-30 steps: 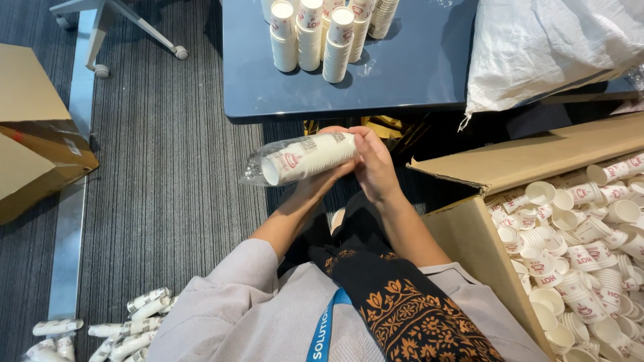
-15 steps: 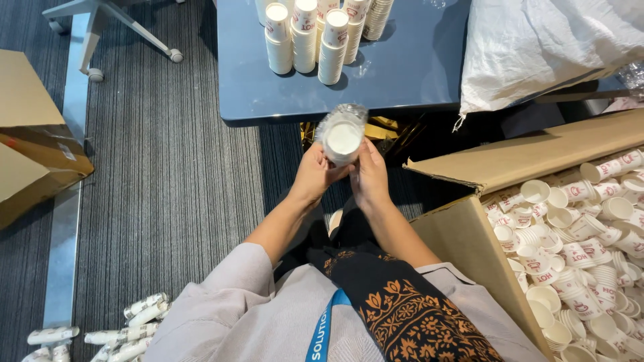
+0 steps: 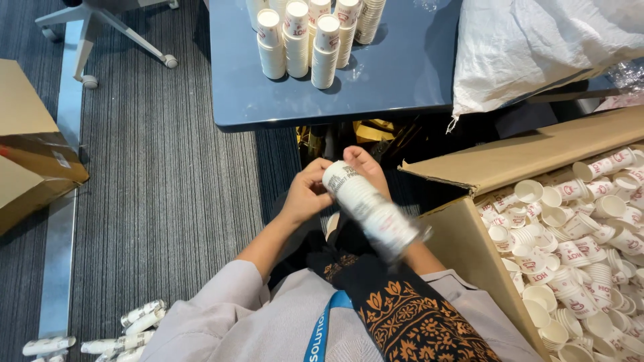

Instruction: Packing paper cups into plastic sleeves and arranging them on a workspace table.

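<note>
We grip the white sleeve of nested paper cups [image 3: 371, 210] at its far end with left hand [image 3: 305, 196] and right hand [image 3: 367, 169], above our lap, left of the open cardboard box [image 3: 469, 248].

Grey ribbed carpet [image 3: 168, 188], blue table [image 3: 402, 74]

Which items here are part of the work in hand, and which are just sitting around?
In hand:
- wrapped cup stack, held by left hand and right hand
- upright cup stacks on the blue table
- open carton of loose cups

Lying about:
- white bag
- closed cardboard box
- chair base
- wrapped sleeves on floor
</note>
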